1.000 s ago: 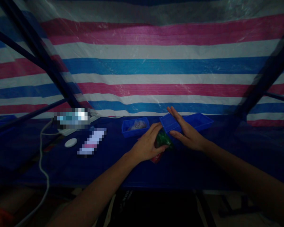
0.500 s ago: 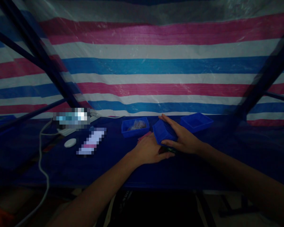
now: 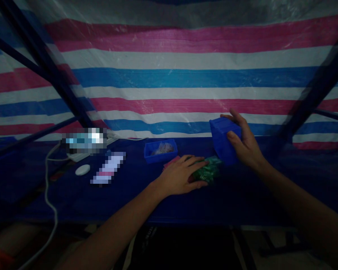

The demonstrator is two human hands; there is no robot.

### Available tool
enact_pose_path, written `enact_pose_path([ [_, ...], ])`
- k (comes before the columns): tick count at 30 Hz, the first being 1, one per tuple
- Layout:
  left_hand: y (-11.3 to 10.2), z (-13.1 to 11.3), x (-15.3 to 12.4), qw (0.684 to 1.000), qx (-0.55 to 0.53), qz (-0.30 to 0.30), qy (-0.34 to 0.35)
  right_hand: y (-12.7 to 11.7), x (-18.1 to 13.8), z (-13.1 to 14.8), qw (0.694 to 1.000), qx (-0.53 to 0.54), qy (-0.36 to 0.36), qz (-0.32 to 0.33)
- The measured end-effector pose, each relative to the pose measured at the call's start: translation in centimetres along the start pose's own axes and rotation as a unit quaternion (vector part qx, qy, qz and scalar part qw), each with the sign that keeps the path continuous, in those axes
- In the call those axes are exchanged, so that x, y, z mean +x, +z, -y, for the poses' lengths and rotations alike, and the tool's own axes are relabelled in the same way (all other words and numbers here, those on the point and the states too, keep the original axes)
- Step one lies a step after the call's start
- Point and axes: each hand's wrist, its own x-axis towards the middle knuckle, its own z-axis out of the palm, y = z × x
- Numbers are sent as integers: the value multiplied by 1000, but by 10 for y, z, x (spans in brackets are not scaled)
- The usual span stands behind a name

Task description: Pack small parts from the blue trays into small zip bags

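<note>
My right hand (image 3: pixel 243 144) grips a small blue plastic bin (image 3: pixel 224 140), lifted off the dark blue table (image 3: pixel 129 198) and tipped on its side. Below it lies a pile of small green pieces (image 3: pixel 207 172). My left hand (image 3: pixel 183 174) rests flat on the left part of that pile, fingers stretched out. A bit of pink material (image 3: pixel 171 162) shows just behind my left hand.
A second blue bin (image 3: pixel 160 150) with greyish contents stands behind my left hand. Further left lie a white round object (image 3: pixel 82 170), a blurred flat item (image 3: pixel 108 173) and a white cable (image 3: pixel 49 195). A striped tarp (image 3: pixel 169 75) and dark poles (image 3: pixel 45 63) close the back.
My right hand has lifted the blue bin from the table and tilted it, and green pieces now lie uncovered on the table. The other blue bin at the right is no longer seen.
</note>
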Motion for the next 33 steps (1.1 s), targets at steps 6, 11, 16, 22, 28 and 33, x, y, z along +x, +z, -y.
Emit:
enact_pose_path([
  [6,0,0,0,1000,1,-1,-3,-8,5,-7,997,-44,2,-67],
  [11,0,-1,0,1000,2,-1,-3,2,4,-16,993,-24,21,-110],
  [16,0,-1,-1,1000,2,-11,-1,26,-2,-31,996,14,38,-76],
  [22,0,1,0,1000,6,-23,5,55,-14,-49,994,36,106,-1],
  [28,-2,0,0,999,-1,-52,14,64,-19,-63,977,96,156,110],
  [33,-9,6,0,993,-21,-119,8,58,-24,-74,973,13,153,172],
])
